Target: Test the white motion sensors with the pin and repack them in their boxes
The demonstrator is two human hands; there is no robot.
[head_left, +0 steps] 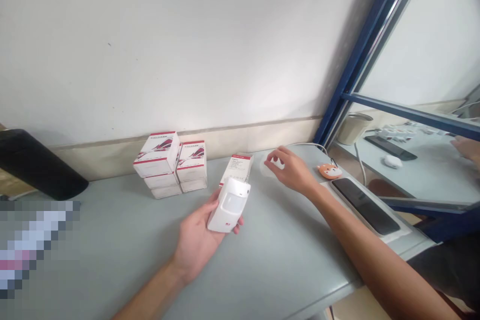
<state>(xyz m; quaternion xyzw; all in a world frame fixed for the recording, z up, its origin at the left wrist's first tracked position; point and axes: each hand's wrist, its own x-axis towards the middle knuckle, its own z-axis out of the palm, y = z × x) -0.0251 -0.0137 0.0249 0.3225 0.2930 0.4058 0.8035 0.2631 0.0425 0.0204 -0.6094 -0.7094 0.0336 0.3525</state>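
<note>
Our left hand [197, 245] cradles a white plastic motion sensor [229, 205], its fingers [215, 197] curled around the sensor's side. Our right hand [290, 172] hangs with fingers [279, 152] curved and half open, holding nothing, over a small white round object [270, 166] on the tabletop [277, 255], near an upright white box [237, 169]. Stacked white boxes [168, 165] stand by the wall [150, 50], and a black phone [363, 205] lies to our right

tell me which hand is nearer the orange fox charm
Right. The right hand hovers just left of the orange fox charm, not touching it; the left hand is farther off, down and left, holding a white motion sensor.
</note>
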